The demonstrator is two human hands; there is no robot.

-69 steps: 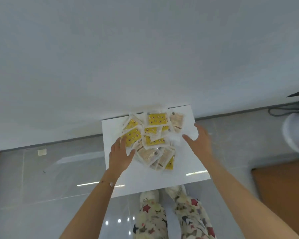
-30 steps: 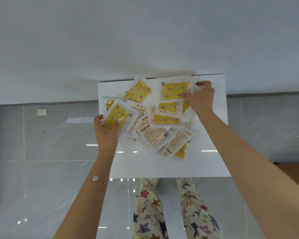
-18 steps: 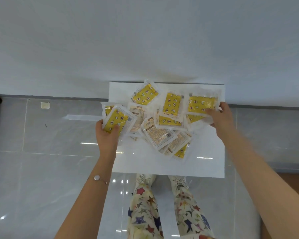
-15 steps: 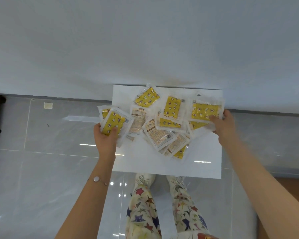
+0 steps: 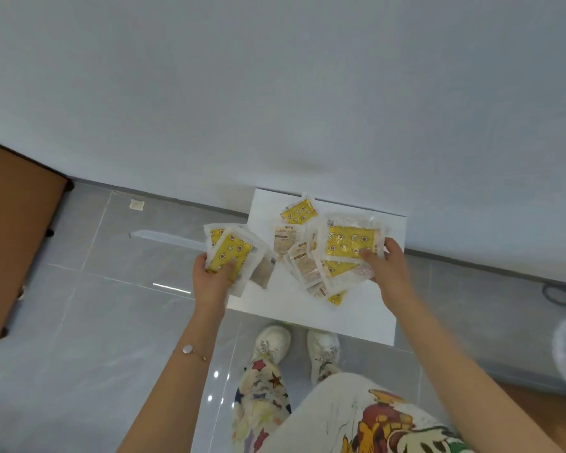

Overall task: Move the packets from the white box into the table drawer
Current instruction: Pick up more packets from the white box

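While packets (image 5: 350,241) sit fanned: square them.
Left hand (image 5: 211,279): pinches a few, left of box (image 5: 356,315).
Right hand (image 5: 391,273): pinches more over box.

a small stack of clear plastic packets with yellow star-printed fronts (image 5: 232,256) is pinched in the left hand (image 5: 211,277), held just off the left edge of the flat white rectangular box (image 5: 356,308). a second stack of the same packets (image 5: 352,241) is gripped in the right hand (image 5: 388,266), thumb on top, over the box. between the hands, loose packets (image 5: 304,266), yellow or beige, lie overlapping on the box; one yellow packet (image 5: 298,211) lies tilted beyond them.
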